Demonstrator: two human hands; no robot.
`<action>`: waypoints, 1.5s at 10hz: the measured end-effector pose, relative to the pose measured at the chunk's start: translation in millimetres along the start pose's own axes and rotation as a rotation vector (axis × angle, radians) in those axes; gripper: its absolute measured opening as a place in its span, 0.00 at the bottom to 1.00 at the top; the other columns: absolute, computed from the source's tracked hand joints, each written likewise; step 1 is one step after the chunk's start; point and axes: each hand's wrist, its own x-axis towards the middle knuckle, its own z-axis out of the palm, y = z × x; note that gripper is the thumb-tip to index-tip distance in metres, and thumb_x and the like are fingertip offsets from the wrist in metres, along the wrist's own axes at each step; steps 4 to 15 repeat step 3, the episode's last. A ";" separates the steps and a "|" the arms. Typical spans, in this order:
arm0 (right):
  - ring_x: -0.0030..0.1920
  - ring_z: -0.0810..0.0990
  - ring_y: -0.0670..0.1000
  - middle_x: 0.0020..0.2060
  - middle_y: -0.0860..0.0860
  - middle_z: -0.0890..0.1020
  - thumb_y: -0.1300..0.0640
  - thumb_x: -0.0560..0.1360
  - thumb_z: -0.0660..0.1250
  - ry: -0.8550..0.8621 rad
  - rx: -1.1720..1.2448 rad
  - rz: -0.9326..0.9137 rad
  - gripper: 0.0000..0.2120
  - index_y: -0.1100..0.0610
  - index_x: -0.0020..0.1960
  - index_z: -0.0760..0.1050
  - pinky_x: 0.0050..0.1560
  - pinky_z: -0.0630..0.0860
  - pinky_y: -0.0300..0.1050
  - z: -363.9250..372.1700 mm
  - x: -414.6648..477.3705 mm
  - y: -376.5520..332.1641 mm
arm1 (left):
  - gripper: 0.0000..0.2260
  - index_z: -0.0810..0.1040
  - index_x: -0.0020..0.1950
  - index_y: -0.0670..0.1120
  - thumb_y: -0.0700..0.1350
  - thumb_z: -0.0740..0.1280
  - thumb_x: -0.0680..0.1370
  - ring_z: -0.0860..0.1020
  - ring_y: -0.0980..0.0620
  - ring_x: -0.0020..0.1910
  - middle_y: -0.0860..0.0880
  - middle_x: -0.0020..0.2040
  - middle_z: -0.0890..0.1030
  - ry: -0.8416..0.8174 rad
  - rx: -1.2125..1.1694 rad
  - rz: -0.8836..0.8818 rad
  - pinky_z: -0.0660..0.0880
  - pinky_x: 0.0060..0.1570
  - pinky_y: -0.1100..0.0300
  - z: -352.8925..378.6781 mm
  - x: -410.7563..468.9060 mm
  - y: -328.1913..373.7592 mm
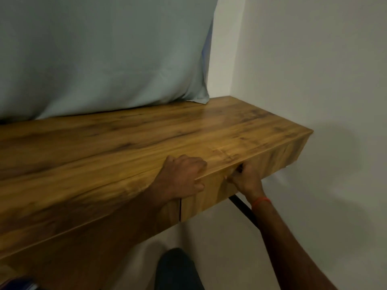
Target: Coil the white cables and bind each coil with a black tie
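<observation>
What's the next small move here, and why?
Probably pull the drawer open with the right hand, which pinches what looks like a small dark knob on its front. The left hand rests on the desk as if bracing, and no cables or ties are in view.
</observation>
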 end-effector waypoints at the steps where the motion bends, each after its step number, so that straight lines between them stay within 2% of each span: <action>1: 0.63 0.77 0.58 0.64 0.56 0.78 0.58 0.67 0.79 -0.037 -0.134 0.018 0.33 0.58 0.68 0.70 0.63 0.76 0.58 -1.0 -1.3 -2.5 | 0.30 0.68 0.73 0.57 0.69 0.61 0.74 0.69 0.50 0.69 0.56 0.71 0.72 -0.028 -0.029 -0.071 0.65 0.63 0.46 -6.3 -6.4 -9.7; 2: 0.56 0.80 0.57 0.59 0.56 0.81 0.52 0.70 0.78 -0.145 -0.462 -0.021 0.24 0.57 0.63 0.76 0.56 0.78 0.53 -9.2 -9.4 -25.0 | 0.33 0.70 0.71 0.57 0.75 0.57 0.73 0.69 0.50 0.68 0.56 0.71 0.73 -0.025 -0.010 -0.128 0.65 0.62 0.45 -13.4 -14.2 -19.1; 3: 0.54 0.80 0.60 0.55 0.57 0.81 0.49 0.75 0.72 -0.009 -0.746 -0.154 0.16 0.57 0.57 0.77 0.52 0.78 0.52 -15.6 -15.4 -61.9 | 0.35 0.72 0.70 0.56 0.77 0.53 0.73 0.68 0.50 0.69 0.55 0.71 0.74 0.042 0.024 -0.183 0.64 0.64 0.44 -23.5 -16.9 -30.1; 15: 0.54 0.80 0.60 0.55 0.57 0.81 0.49 0.75 0.72 -0.009 -0.746 -0.154 0.16 0.57 0.57 0.77 0.52 0.78 0.52 -15.6 -15.4 -61.9 | 0.35 0.72 0.70 0.56 0.77 0.53 0.73 0.68 0.50 0.69 0.55 0.71 0.74 0.042 0.024 -0.183 0.64 0.64 0.44 -23.5 -16.9 -30.1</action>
